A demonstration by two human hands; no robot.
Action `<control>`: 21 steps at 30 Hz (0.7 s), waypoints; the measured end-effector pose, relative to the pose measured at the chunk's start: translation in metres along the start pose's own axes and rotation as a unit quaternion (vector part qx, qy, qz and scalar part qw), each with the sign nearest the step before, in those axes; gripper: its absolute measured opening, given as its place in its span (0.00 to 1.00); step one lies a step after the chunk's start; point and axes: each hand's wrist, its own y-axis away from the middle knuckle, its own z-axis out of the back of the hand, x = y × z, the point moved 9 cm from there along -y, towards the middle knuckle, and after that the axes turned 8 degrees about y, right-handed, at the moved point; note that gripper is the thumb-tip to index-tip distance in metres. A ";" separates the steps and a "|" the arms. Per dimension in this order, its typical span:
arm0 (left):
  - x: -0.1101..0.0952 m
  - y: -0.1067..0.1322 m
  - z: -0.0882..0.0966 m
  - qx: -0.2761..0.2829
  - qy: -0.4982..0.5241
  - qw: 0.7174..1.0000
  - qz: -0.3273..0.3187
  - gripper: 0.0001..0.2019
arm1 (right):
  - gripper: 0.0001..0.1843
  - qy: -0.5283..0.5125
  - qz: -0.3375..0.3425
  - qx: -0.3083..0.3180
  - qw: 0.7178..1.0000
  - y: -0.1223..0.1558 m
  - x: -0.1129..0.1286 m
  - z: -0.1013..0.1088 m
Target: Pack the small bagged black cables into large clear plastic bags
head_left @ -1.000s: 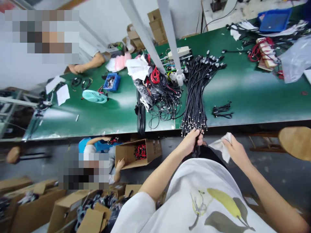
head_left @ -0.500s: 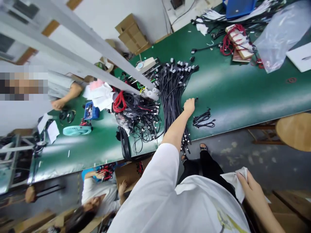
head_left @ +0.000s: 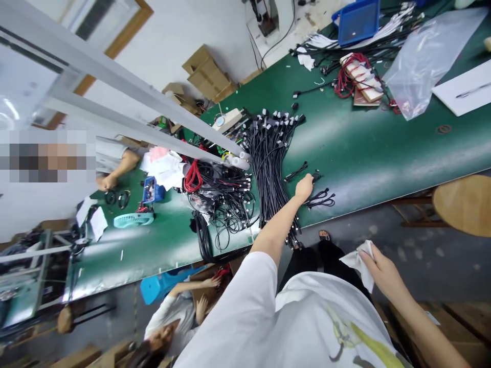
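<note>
My left hand (head_left: pixel 305 187) reaches out over the green table (head_left: pixel 383 153), its fingers closed on a short black cable (head_left: pixel 297 173) lying just right of the big bundle of black cables (head_left: pixel 270 163). A small pile of black cables (head_left: pixel 321 198) lies right beside that hand. My right hand (head_left: pixel 381 273) hangs low near my white shirt, off the table, and grips a crumpled white cloth (head_left: pixel 358 263).
A tangle of black and red cables (head_left: pixel 218 191) lies left of the bundle. A clear plastic bag (head_left: pixel 425 56), red cable packs (head_left: pixel 356 76) and a blue tray (head_left: pixel 356 20) sit far right. A wooden stool (head_left: pixel 464 202) stands at the right. Other people work at the far left and below the table.
My left hand went from the cable ends at the table edge out onto the table and closed on a short black cable. My right hand dropped back with the cloth.
</note>
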 end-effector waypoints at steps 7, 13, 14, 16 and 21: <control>-0.041 0.109 0.066 -0.022 0.064 0.990 -0.127 0.20 | 0.25 -0.058 0.010 -0.114 0.992 0.003 0.080 0.059; -0.090 0.257 0.102 -0.038 -0.176 0.930 -0.320 0.24 | 0.21 0.040 0.254 -0.223 0.940 0.042 0.249 0.085; -0.089 0.275 0.107 -0.044 -0.205 0.917 -0.338 0.24 | 0.18 0.069 0.296 -0.197 0.932 0.048 0.271 0.071; -0.080 0.303 0.117 -0.052 -0.232 0.901 -0.364 0.22 | 0.14 0.100 0.342 -0.149 0.923 0.058 0.299 0.042; -0.035 0.352 0.135 -0.052 -0.176 0.908 -0.376 0.18 | 0.13 0.008 0.264 -0.084 0.961 0.072 0.291 0.011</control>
